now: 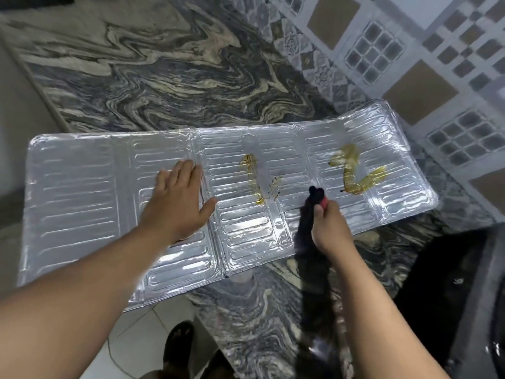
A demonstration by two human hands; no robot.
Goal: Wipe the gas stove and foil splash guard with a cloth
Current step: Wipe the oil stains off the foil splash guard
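The foil splash guard [82, 192] is lying flat across the marbled stone counter [164, 72], unfolded, with its near left corner hanging over the counter edge above the floor. Laid out like this, its whole inner face is in reach for wiping — a judgement, but the layout suits it.

The left hand [177, 198] is resting palm down on the guard's left-centre panel, fingers straight and spread a little, holding nothing; it is most likely pinning the light sheet so it does not slide or buckle under the cloth.

Further right, yellowish-brown greasy streaks [252, 179] are sitting on the middle panel, with a scatter of dark specks beside them, and a larger smear [355, 170] is marking the right panel. The ribbed foil is looking shiny and clean elsewhere, so the wiping seems barely begun.

The right hand [332, 225] is curling its fingers round a dark cloth [311, 242] — the bunched top is poking out above the fist, near the streaks, and the rest is trailing down toward the person. Something red is showing at the fingertips; I cannot tell what.

A dark surface [451, 283] at the far right may be the stove.
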